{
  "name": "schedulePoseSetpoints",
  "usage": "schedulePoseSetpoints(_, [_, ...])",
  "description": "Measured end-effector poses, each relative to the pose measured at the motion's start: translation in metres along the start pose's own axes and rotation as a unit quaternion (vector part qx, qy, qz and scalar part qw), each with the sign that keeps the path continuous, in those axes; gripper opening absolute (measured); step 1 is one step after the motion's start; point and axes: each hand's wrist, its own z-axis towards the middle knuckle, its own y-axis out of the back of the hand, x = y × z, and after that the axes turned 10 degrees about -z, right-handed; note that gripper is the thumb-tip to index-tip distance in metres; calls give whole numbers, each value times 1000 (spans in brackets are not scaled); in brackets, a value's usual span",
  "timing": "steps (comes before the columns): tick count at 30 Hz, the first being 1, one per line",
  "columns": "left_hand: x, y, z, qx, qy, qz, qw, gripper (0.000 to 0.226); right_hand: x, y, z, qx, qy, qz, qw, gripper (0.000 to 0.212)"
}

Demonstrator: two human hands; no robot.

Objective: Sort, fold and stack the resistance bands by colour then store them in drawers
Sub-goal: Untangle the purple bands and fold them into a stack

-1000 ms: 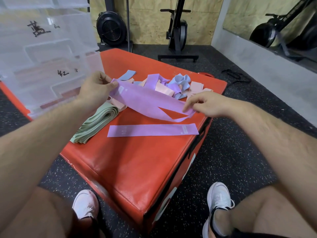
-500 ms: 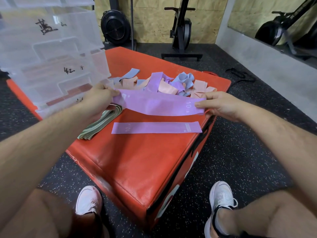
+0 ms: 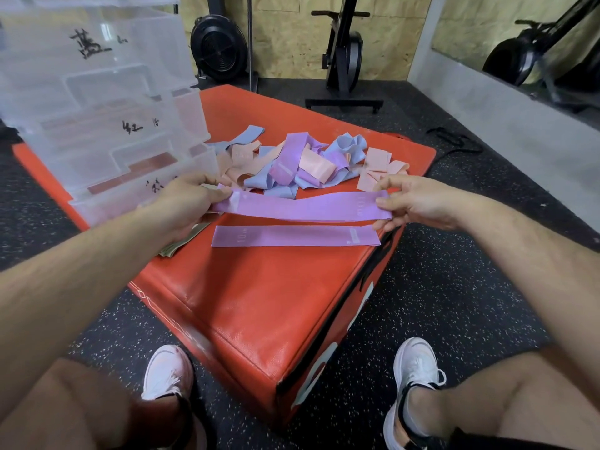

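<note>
Two hands hold one purple band [image 3: 302, 207] flat and stretched out, just above the red bench [image 3: 259, 303]. The left hand [image 3: 188, 206] pinches the left end of this band with its fingers pressed together on it. The right hand [image 3: 412, 203] pinches the right end, thumb on top and fingers under.

The held band is the landmark here. Just below it, closer to the person, a second purple band [image 3: 295, 236] lies flat on the bench. The two bands run side by side and almost line up. The right hand is just above the right end of this flat band.

Behind the held band sits a messy pile of bands [image 3: 305, 164] in pink, blue and purple. It is near the held band but not touching the hands. To the left of the held band, under the left hand, a green stack of bands [image 3: 177, 246] peeks out; most of it is hidden by the arm.

Behind and to the left of the held band stands a clear set of plastic drawers [image 3: 107, 112] with dark writing on the fronts. It rests on the bench.

Far below the held band, two white shoes [image 3: 168, 371] stand on the dark speckled floor [image 3: 454, 271].
</note>
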Motion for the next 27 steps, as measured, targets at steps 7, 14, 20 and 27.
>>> schedulePoseSetpoints(7, [13, -4, 0, -41, -33, 117, 992, 15, -12, -2, 13, -78, -57, -122, 988, 26])
schedulePoseSetpoints(14, [34, -4, -2, -23, -143, 358, 923, 24, -21, -22, 17, -103, -65, -251, 960, 26])
schedulePoseSetpoints(20, [48, -4, -2, -4, -181, 400, 899, 20, -25, -34, 21, -117, -39, -335, 934, 26])
schedulePoseSetpoints(27, [57, 2, 3, 10, -229, 460, 858, 11, -30, -37, 20, -126, -16, -394, 911, 15])
